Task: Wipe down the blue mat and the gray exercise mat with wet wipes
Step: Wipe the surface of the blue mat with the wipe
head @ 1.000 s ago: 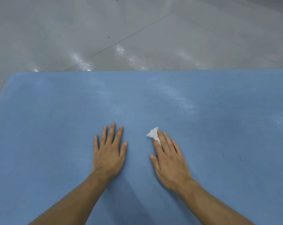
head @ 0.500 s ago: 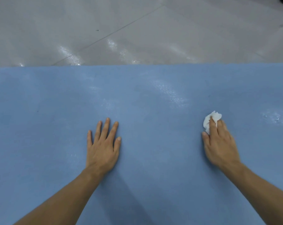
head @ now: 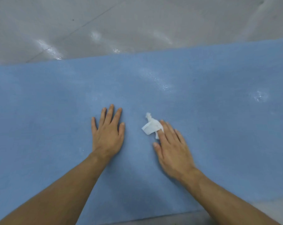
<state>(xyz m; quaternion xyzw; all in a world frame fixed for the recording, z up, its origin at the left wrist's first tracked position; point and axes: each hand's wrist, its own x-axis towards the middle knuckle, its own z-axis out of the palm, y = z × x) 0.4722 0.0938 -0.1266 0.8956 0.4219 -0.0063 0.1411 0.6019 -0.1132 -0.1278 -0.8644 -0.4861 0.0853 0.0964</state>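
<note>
We start with the glossy pale gray floor [head: 137,21], which fills the far part of the view. In front of it lies the broad blue foam mat [head: 40,103], flat on that floor, running off both sides of the view. Its near edge shows at the bottom right.

On progress, we judge the task to be in its first half. Wet glints [head: 162,83] near the far edge and a second damp patch [head: 259,95] to the right suggest those areas have been wiped. The mat around and in front of the hands looks dry and matte, so we take it as unwiped. We see no gray exercise mat, so that part is left as far as we can tell.

Both bare forearms reach in from the bottom, angled toward the mat's middle. The left hand [head: 107,133] lies palm down on the mat with fingers straight and slightly spread. It holds nothing and seems to brace the body.

The right hand [head: 173,150], slightly blurred, is also palm down, its fingers straight and pointing forward and left. Its fingertips press the small crumpled white wet wipe [head: 151,126] against the mat and do not curl round it. Most of the wipe pokes out beyond the fingers, between the two hands.
</note>
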